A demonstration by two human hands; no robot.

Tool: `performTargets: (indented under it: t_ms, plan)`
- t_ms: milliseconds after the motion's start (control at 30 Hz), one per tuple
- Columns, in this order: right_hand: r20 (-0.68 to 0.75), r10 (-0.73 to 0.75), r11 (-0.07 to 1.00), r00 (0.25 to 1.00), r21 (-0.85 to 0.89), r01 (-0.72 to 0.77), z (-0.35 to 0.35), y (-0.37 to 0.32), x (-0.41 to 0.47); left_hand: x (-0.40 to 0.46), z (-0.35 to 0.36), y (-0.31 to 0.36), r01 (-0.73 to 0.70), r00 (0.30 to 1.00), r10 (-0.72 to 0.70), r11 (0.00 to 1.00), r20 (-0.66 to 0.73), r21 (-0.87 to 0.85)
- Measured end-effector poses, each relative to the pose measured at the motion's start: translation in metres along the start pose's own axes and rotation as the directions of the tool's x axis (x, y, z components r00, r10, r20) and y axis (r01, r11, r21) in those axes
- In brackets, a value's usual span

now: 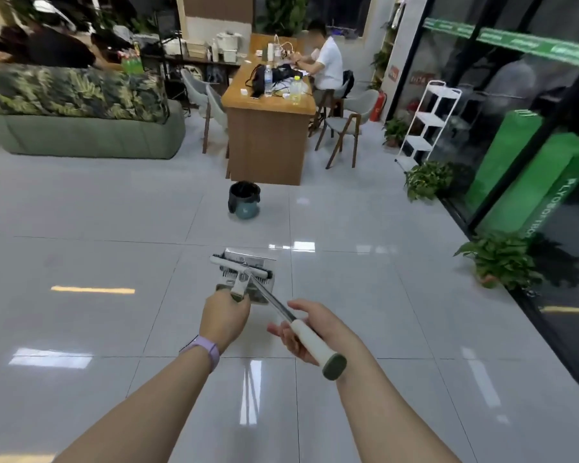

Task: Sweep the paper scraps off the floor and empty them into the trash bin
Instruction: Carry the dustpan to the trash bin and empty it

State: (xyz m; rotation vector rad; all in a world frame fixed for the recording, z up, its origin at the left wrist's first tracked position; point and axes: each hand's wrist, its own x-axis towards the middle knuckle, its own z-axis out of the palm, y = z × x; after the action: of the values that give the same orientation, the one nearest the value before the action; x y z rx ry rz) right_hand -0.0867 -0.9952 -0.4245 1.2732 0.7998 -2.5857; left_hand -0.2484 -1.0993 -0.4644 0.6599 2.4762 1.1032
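My left hand (224, 316) grips the short white handle of a dustpan (248, 277) held low over the grey tiled floor. My right hand (310, 332) holds the white grip of a broom (310, 340), whose metal shaft runs forward to a white brush head (239, 266) lying across the dustpan. The fingers of my right hand are loosely curled around the grip. A trash bin (244, 199) with a black liner stands on the floor ahead, in front of the wooden desk. I cannot make out any paper scraps on the floor or in the pan.
A wooden desk (268, 142) with chairs and a seated person stands behind the bin. A green sofa (81, 128) is at the left. Potted plants (502, 259), a white shelf rack (425, 121) and a glass wall line the right side.
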Motion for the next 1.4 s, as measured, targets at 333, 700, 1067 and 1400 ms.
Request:
performTargets:
  t_ms: [333, 700, 1067, 1400]
  plan:
    - [-0.074, 0.053, 0.981, 0.996, 0.188, -0.038, -0.037, -0.249, 0.149, 0.250, 0.100, 0.053, 0.068, 0.993, -0.069, 0.998, 0.100, 0.012]
    - [-0.071, 0.201, 0.970, 0.977, 0.151, -0.189, -0.066, -0.523, 0.281, 0.446, 0.174, 0.131, 0.314, 0.947, -0.321, 0.938, -0.024, -0.149]
    - [-0.079, 0.291, 0.956, 0.954, -0.026, -0.293, -0.018, -0.681, 0.448, 0.665, 0.193, 0.146, 0.416, 0.890, -0.452, 0.860, -0.064, -0.295]
    - [-0.112, 0.439, 0.896, 0.891, -0.024, -0.444, 0.033, -0.780, 0.572, 0.824, 0.202, 0.131, 0.518, 0.829, -0.558, 0.786, -0.027, -0.338]
